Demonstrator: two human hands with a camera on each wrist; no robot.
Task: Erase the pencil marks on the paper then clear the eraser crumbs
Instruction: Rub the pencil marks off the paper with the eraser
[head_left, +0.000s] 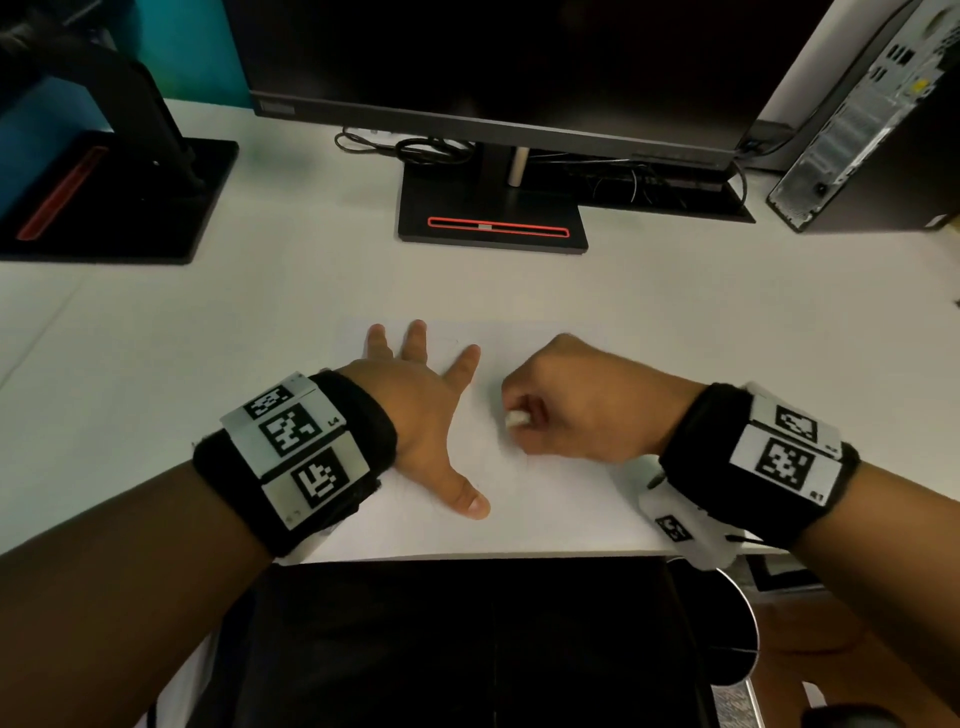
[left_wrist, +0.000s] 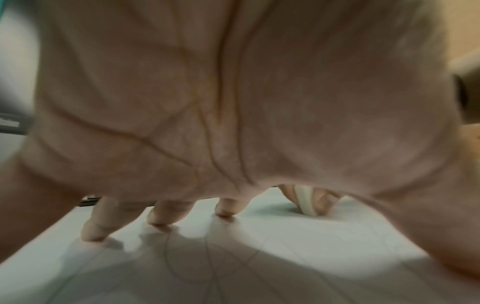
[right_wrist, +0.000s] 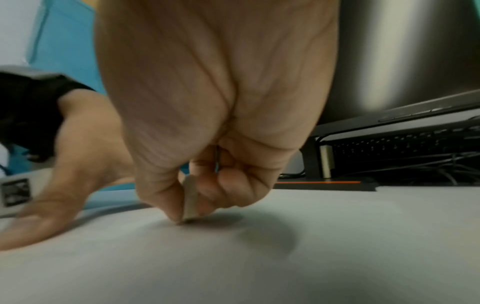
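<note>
Paper (head_left: 545, 499): white sheet flat on the counter (head_left: 156, 338), near front edge, right under both my hands. Faint pencil lines show on it in left wrist view; barely visible from head cam.
Left hand (head_left: 421, 410): palm down on left part of the sheet, fingers (left_wrist: 96, 226) straight and spread, tips pressing the paper, thumb out toward me. Holds nothing, just pins the sheet.
Right hand (head_left: 576, 410): curled into a loose fist over middle-right of the sheet, thumb and fingers (right_wrist: 166, 197) pinching the eraser.
Eraser (head_left: 517, 419): small, whitish, stands steeply tilted btwn my thumb and fingertips; lower end touches the paper, w/ a shadow beside it in right wrist view.
Hands apart: right sits just beside left index finger, not touching.
Crumbs: can't tell, pics too soft to show any.
Monitor (head_left: 493, 62): dark screen at back of counter, its black stand base (head_left: 493, 218) w/ red-outlined slot well beyond the paper.
Second stand (head_left: 114, 197): black base w/ red slot, back left.
PC tower (head_left: 862, 119): back right, tilted in the wide lens.
Cables (head_left: 410, 148): dark tangle behind the stand.
</note>
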